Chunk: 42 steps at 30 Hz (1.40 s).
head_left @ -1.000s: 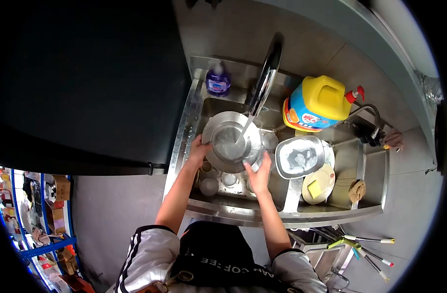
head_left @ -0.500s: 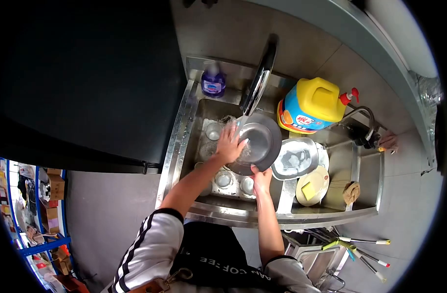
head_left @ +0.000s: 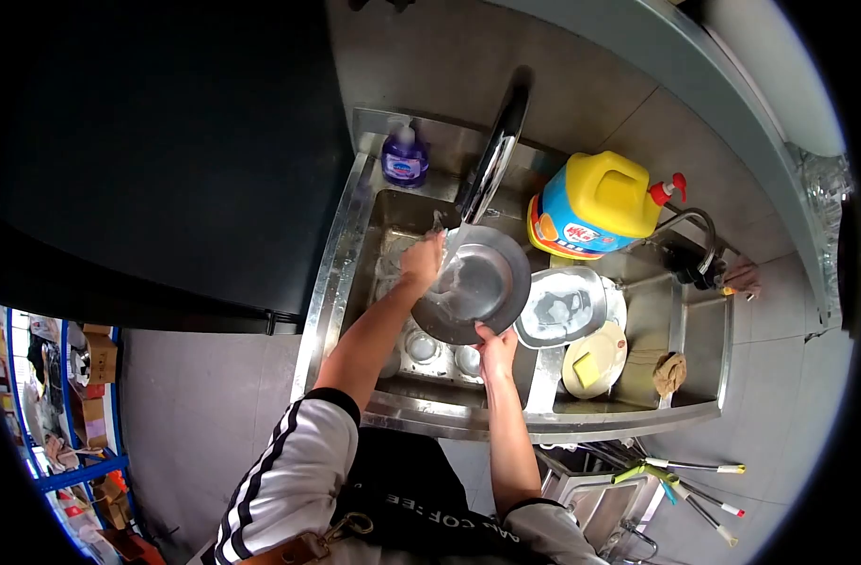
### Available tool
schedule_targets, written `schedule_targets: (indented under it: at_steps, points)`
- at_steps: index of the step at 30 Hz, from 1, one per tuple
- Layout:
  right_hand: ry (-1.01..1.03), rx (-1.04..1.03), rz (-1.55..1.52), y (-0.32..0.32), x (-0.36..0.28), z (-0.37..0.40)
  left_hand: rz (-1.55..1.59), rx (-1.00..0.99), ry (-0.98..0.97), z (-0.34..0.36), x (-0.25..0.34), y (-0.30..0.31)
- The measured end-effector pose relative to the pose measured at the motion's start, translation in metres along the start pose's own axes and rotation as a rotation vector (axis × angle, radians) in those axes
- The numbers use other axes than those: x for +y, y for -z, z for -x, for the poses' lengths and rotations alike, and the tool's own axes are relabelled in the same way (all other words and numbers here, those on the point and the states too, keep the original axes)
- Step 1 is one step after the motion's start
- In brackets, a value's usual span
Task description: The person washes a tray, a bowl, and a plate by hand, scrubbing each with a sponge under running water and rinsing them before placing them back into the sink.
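Observation:
A round dark-grey plate [head_left: 482, 282] with a wide rim is tilted under the running faucet [head_left: 494, 169], water spreading over it. My right hand [head_left: 496, 351] grips its near rim, thumb on top. At the far-left rim is my left hand [head_left: 423, 256], closed with its fingers curled around the edge and partly hidden. Below the plate, several clear glasses [head_left: 421, 347] stand in the left sink basin [head_left: 381, 212].
Right of the plate, a soapy grey tray [head_left: 562, 306] rests near a cream plate [head_left: 607, 353] bearing a yellow sponge [head_left: 587, 369]. A large yellow-and-blue detergent jug [head_left: 595, 205] and a purple soap bottle [head_left: 405, 158] stand behind. A brown cloth [head_left: 669, 374] hangs on the right basin's divider.
My left hand has moved from lying flat on the plate to its far-left rim, fingers now curled. The right hand still holds the near rim.

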State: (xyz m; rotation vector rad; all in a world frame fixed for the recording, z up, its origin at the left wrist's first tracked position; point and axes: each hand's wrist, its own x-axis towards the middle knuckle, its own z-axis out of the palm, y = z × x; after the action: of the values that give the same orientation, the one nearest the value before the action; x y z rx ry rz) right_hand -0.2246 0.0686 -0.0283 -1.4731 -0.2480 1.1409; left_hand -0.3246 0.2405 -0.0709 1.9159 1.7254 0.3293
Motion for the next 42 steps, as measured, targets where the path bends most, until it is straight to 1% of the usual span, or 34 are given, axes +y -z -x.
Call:
schedule_targets:
  at_steps: [1, 3, 4, 5, 7, 8, 9, 11, 12, 13, 14, 15, 16, 17, 18, 19, 20, 21, 22, 23, 25, 26, 27, 29, 30, 31, 33, 34, 35, 37, 38, 39, 41, 42]
  points:
    - [-0.009, -0.005, -0.029, -0.001, 0.001, -0.002, 0.000, 0.003, 0.001, -0.003, -0.006, -0.006]
    - [-0.031, -0.004, -0.040, 0.005, 0.005, -0.005, 0.206, 0.103, 0.018, -0.011, -0.026, -0.024]
    - [-0.051, -0.002, -0.050, 0.009, 0.004, -0.008, 0.321, 0.111, -0.065, -0.014, -0.038, -0.028]
    - [-0.052, -0.005, -0.046, 0.011, -0.001, -0.008, 0.323, 0.113, -0.061, -0.011, -0.044, -0.025]
    - [-0.100, -0.130, -0.134, 0.013, -0.017, -0.011, 1.048, -0.303, 0.012, -0.004, -0.050, -0.007]
    - [-0.137, -0.229, -0.146, 0.019, -0.018, -0.021, 1.230, -0.575, 0.194, 0.009, -0.042, 0.026]
    - [-0.177, -0.283, -0.080, 0.017, -0.028, -0.021, 1.226, -0.583, 0.199, 0.012, -0.049, 0.043]
    - [-0.247, -0.339, 0.018, 0.017, -0.033, -0.030, 1.179, -0.845, 0.325, 0.013, -0.063, 0.064]
    - [-0.280, -0.321, 0.022, 0.009, -0.036, -0.028, 1.172, -0.860, 0.326, 0.021, -0.062, 0.074]
    - [-0.302, -0.288, 0.047, 0.001, -0.039, -0.026, 1.198, -0.689, 0.363, 0.033, -0.061, 0.085]
    - [-0.217, -0.230, 0.196, -0.005, -0.032, -0.028, 1.219, -0.510, 0.396, 0.041, -0.063, 0.091]
    - [-0.130, -0.175, 0.343, -0.010, -0.019, -0.037, 1.213, -0.507, 0.394, 0.046, -0.071, 0.087]
    - [0.100, -0.081, 0.591, -0.006, 0.015, -0.059, 1.277, -0.464, 0.313, 0.051, -0.083, 0.078]
    - [0.293, 0.021, 0.769, -0.025, 0.005, -0.041, 1.337, -0.422, 0.229, 0.057, -0.091, 0.074]
    - [0.586, 0.025, 0.914, -0.037, 0.018, -0.041, 1.409, -0.330, 0.238, 0.068, -0.086, 0.074]
    - [0.886, 0.034, 1.053, -0.047, 0.028, -0.041, 1.398, -0.337, 0.235, 0.077, -0.079, 0.075]
    - [0.887, 0.046, 1.045, -0.062, 0.030, -0.037, 1.468, -0.250, 0.266, 0.083, -0.072, 0.075]
    - [0.845, -0.121, 1.171, -0.077, 0.028, -0.031, 1.537, -0.162, 0.296, 0.088, -0.068, 0.073]
    - [0.800, -0.293, 1.291, -0.086, 0.024, -0.031, 1.488, -0.106, 0.290, 0.092, -0.068, 0.070]
    - [0.808, -0.286, 1.281, -0.087, 0.023, -0.041, 1.482, -0.106, 0.277, 0.096, -0.067, 0.070]
    - [0.915, -0.329, 1.464, -0.091, 0.025, -0.074, 1.415, 0.032, 0.228, 0.100, -0.060, 0.072]
    - [0.922, -0.250, 1.519, -0.096, 0.030, -0.083, 1.442, 0.036, 0.274, 0.099, -0.064, 0.063]
    - [0.924, -0.253, 1.512, -0.102, 0.038, -0.085, 1.436, 0.041, 0.273, 0.096, -0.067, 0.058]
    - [0.843, -0.141, 1.352, -0.111, 0.050, -0.078, 1.471, 0.058, 0.243, 0.091, -0.065, 0.053]
    - [0.865, -0.278, 1.242, -0.108, 0.051, -0.071, 1.466, 0.092, 0.218, 0.094, -0.061, 0.055]
    - [0.871, -0.279, 1.240, -0.107, 0.047, -0.074, 1.466, 0.097, 0.213, 0.095, -0.060, 0.052]
    - [0.967, -0.319, 1.279, -0.096, 0.039, -0.086, 1.458, 0.107, 0.245, 0.099, -0.056, 0.049]
    - [0.807, -0.275, 1.330, -0.098, 0.054, -0.113, 1.444, 0.104, 0.218, 0.099, -0.050, 0.047]
    - [0.813, -0.281, 1.327, -0.103, 0.051, -0.114, 1.443, 0.113, 0.216, 0.101, -0.042, 0.045]
    - [0.682, 0.161, 1.127, -0.117, 0.047, -0.110, 1.293, 0.130, 0.252, 0.104, -0.031, 0.042]
    - [0.645, 0.058, 1.241, -0.119, 0.049, -0.109, 1.296, 0.161, 0.182, 0.104, -0.028, 0.044]
    - [0.644, 0.058, 1.235, -0.114, 0.047, -0.111, 1.291, 0.161, 0.180, 0.104, -0.029, 0.049]
    - [0.706, -0.263, 1.228, -0.097, 0.033, -0.106, 1.332, 0.071, 0.300, 0.107, -0.035, 0.059]
    - [0.615, -0.132, 1.226, -0.091, 0.023, -0.101, 1.330, 0.071, 0.298, 0.105, -0.041, 0.061]
